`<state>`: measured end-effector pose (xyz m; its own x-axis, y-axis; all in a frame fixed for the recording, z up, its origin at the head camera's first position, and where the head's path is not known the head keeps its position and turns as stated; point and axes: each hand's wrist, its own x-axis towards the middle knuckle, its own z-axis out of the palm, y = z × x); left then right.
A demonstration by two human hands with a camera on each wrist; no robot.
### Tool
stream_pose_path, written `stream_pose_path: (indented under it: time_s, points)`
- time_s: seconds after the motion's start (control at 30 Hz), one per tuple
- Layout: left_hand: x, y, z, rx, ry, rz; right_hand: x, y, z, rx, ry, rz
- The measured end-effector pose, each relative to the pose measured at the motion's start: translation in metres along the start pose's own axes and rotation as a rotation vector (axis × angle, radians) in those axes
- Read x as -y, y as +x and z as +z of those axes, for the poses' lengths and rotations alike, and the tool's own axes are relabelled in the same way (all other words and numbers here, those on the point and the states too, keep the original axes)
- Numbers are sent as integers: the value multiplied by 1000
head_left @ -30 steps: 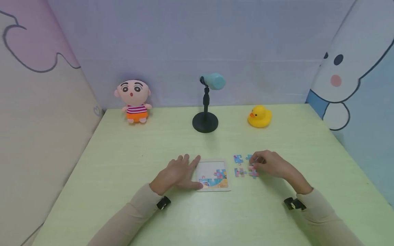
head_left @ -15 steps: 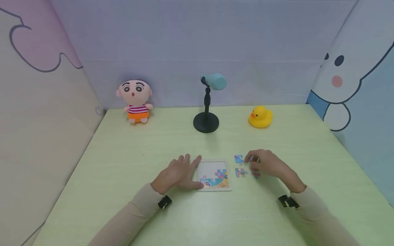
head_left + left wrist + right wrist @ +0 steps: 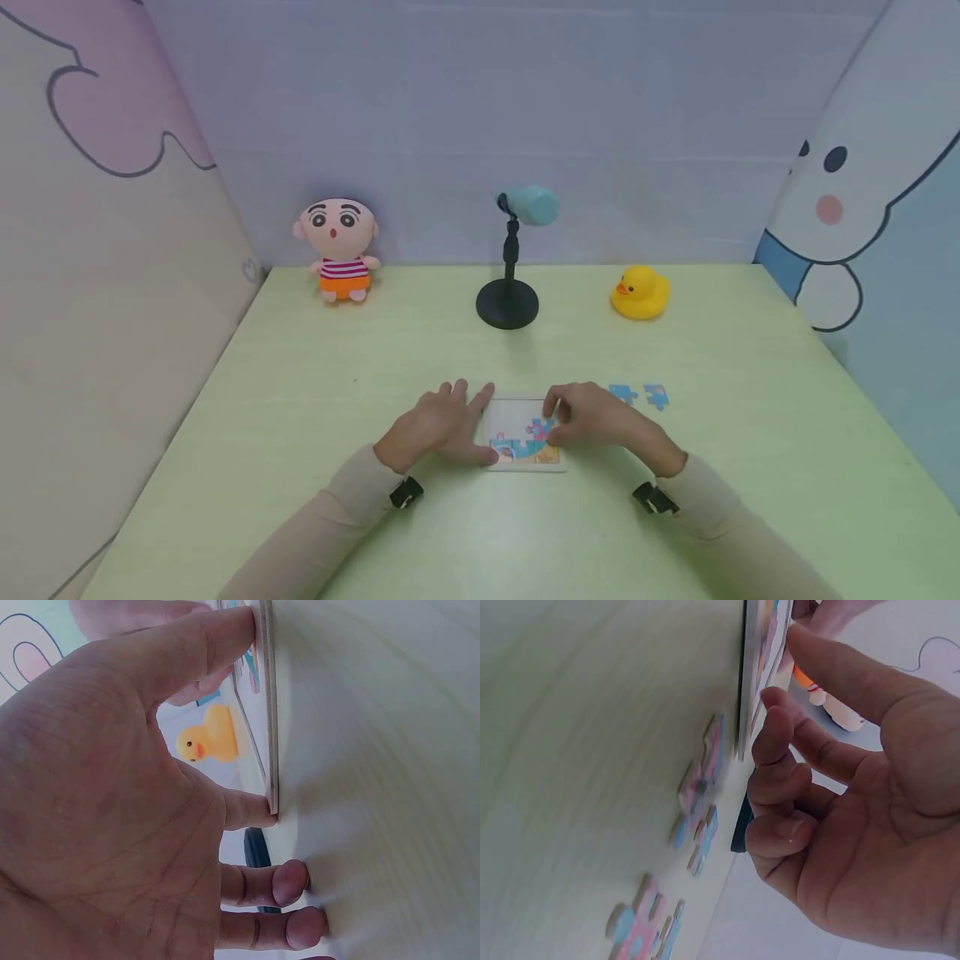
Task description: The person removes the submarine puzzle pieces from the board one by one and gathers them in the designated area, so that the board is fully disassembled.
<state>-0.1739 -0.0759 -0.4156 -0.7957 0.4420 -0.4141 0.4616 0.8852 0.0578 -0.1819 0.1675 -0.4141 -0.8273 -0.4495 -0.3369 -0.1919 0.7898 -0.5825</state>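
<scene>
My left hand [image 3: 438, 429] lies with spread fingers at the left side of a shallow white puzzle tray [image 3: 525, 468]. In the left wrist view its thumb [image 3: 217, 641] presses on the tray's edge and the index finger touches a corner. Joined picture pieces fill the bottom of the tray. My right hand [image 3: 588, 412] is over the tray's right side, thumb and index fingertips right at a pink-and-blue puzzle piece [image 3: 538, 429]. In the right wrist view the other fingers curl inward; I cannot tell whether thumb and index pinch a piece.
Two loose blue pieces, a left one [image 3: 622, 393] and a right one [image 3: 656, 396], lie right of the tray. More loose pieces [image 3: 637, 922] show in the right wrist view. Behind stand a plush doll [image 3: 341, 250], a black stand [image 3: 508, 302] with a blue-green head and a yellow duck [image 3: 641, 293].
My right hand has moved left from the loose pieces to the tray's right side, uncovering a blue piece at the right. The left hand has stayed at the tray, and the head view has shifted slightly.
</scene>
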Motion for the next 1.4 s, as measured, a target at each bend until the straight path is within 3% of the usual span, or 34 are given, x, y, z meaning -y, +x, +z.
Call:
stream_pose_path:
  time_s: [0.17, 0.33, 0.63, 0.77, 0.93, 1.27, 1.4]
  points:
    - [-1, 2, 2, 5, 5, 0, 2, 1, 6, 24, -54, 16]
    - [-1, 1, 1, 10, 5, -7, 3, 1, 7, -8, -87, -52]
    - [-1, 2, 0, -5, 14, -3, -1, -8, -3, -88, 8, -215]
    - [-1, 1, 2, -5, 7, -5, -7, -15, -11, -132, 44, -235]
    - [0, 0, 3, -11, 0, 2, -22, -29, -23, -179, 29, -211]
    - [1, 2, 2, -14, -4, 14, -65, -65, -51, -222, 14, -85]
    - [1, 1, 1, -8, -11, 12, -81, -77, -53, -198, 39, -43]
